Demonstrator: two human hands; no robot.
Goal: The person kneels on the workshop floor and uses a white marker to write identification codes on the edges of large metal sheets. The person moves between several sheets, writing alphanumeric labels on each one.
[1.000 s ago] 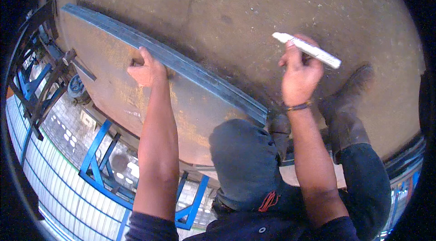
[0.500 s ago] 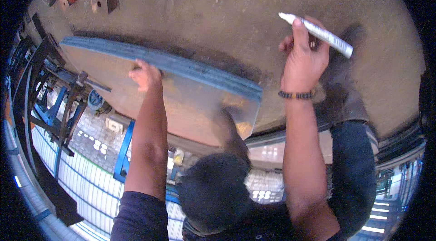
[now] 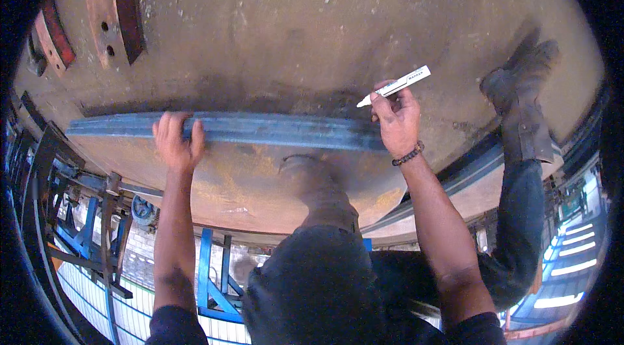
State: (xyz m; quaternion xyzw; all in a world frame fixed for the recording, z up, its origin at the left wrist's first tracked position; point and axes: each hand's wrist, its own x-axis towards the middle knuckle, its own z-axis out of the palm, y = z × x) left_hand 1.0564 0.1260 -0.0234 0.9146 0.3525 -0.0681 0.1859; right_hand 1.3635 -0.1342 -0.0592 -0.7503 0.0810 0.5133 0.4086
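Compared with half a second ago, the person's right hand [image 3: 398, 121], pinching a white marker [image 3: 406, 82] between thumb and fingers, has come down beside the right part of the blue edge [image 3: 279, 129] of a rust-stained plate [image 3: 227, 182]. The left hand [image 3: 178, 140] now curls over that edge farther left, though whether it grips cannot be told. The marker is slim, dark-printed, its tapered tip slanting down-left.

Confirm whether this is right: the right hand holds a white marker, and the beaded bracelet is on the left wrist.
No: the head view shows the beaded bracelet on the right wrist. The right hand does hold a white marker.
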